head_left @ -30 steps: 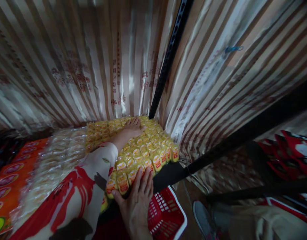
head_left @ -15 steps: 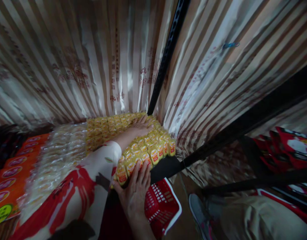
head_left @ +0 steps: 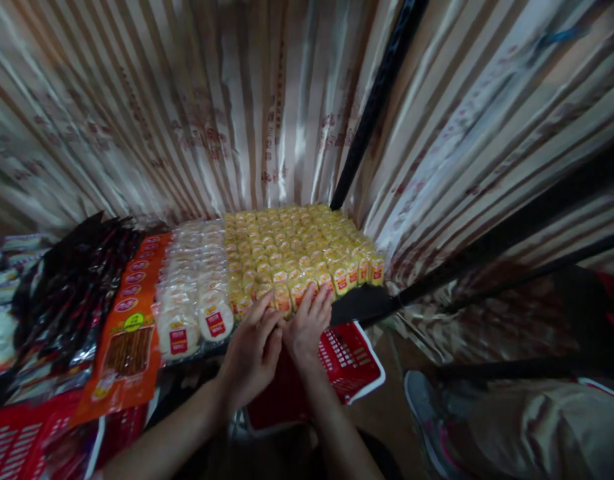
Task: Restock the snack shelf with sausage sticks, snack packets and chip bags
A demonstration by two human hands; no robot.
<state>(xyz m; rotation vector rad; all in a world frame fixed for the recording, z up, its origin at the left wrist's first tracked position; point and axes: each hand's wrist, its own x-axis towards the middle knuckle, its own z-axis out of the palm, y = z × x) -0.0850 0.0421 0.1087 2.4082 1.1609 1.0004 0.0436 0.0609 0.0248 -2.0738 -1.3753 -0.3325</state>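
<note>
Access to the yellow packets (head_left: 297, 247) is unobstructed from above, and a bare strip of dark shelf (head_left: 359, 305) lies free at the front right corner. Striped sheeting (head_left: 247, 133) and a black post (head_left: 371, 100) close off the rear; white packets (head_left: 194, 293) adjoin on the left. A red basket (head_left: 351, 367) obstructs the lower space near the shelf's front edge.

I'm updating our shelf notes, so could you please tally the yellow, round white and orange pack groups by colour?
Block of small yellow plastic packs: 1
Columns of round white clear-wrapped packs: 2
Row of flat orange plastic packets: 1
Total: 4
</note>
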